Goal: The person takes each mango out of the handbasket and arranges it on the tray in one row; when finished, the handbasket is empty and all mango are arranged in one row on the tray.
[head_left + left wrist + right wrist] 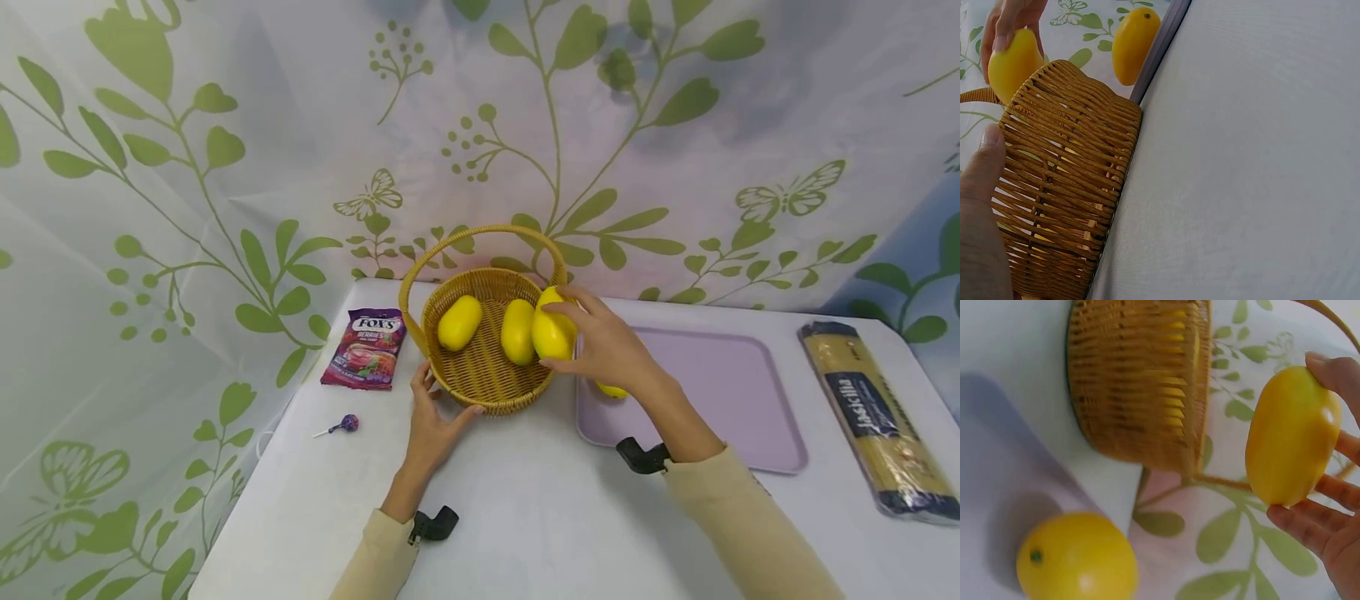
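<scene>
A yellow mango is in my right hand, pinched between thumb and fingers above the right rim of a wicker basket. The right wrist view shows this mango held clear of the basket's side. Inside the basket lie two more mangoes, one on the left and one on the right. My left hand grips the basket's near left side; in the left wrist view its thumb presses at the rim. Another mango sits on the lilac tray, mostly hidden by my right hand in the head view.
Left of the basket lie a purple candy bag and a wrapped lollipop. A pack of spaghetti is at the table's right side, beyond the tray. The basket's tall handle arches up before a leaf-patterned curtain.
</scene>
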A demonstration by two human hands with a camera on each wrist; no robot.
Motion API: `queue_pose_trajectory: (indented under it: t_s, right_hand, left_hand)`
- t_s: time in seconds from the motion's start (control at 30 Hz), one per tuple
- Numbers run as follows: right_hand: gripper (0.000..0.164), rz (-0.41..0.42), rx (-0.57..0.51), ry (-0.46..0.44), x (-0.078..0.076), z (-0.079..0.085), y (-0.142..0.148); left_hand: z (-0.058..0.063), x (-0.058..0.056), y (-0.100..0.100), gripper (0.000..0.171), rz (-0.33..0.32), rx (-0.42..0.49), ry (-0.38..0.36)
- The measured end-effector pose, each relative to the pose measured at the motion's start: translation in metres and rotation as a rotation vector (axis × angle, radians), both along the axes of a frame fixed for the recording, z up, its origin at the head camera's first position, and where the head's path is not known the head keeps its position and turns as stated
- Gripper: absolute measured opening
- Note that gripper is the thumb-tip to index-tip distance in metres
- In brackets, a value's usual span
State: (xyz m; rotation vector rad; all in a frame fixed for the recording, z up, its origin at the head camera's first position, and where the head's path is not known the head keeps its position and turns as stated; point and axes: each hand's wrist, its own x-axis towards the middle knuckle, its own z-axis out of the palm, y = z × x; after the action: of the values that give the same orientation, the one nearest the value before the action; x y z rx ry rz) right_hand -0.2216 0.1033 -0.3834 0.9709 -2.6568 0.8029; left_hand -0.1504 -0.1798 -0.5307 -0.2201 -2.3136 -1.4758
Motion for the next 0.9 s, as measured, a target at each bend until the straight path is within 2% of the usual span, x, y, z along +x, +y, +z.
queue_pose_trajectory:
  t_s: [0.23, 0.4, 0.53, 0.77, 0.9]
  right_hand:
    - [0.070, -0.022, -0.003, 0.032, 0.012, 0.010, 0.030]
    - [0.070, -0.044, -0.002, 0.056, 0.014, 0.008, 0.054]
    - [0.068, -0.071, 0.009, 0.045, 0.010, -0.001, 0.074]
    - [0.068, -0.148, 0.071, -0.047, 0.002, -0.024, 0.107]
    - [0.067, -0.164, 0.079, -0.090, 0.000, -0.036, 0.121]
  left_hand:
    - [0.001, 0.000, 0.001, 0.104, 0.010, -0.010, -0.001]
    - [0.000, 0.000, 0.001, 0.103, 0.010, -0.009, 0.001]
    - [-0.001, 0.000, 0.001, 0.103, 0.012, -0.005, -0.004]
    - [-0.001, 0.000, 0.001, 0.103, 0.009, 0.003, -0.005]
    - [0.000, 0.001, 0.002, 0.103, 0.011, 0.005, -0.012]
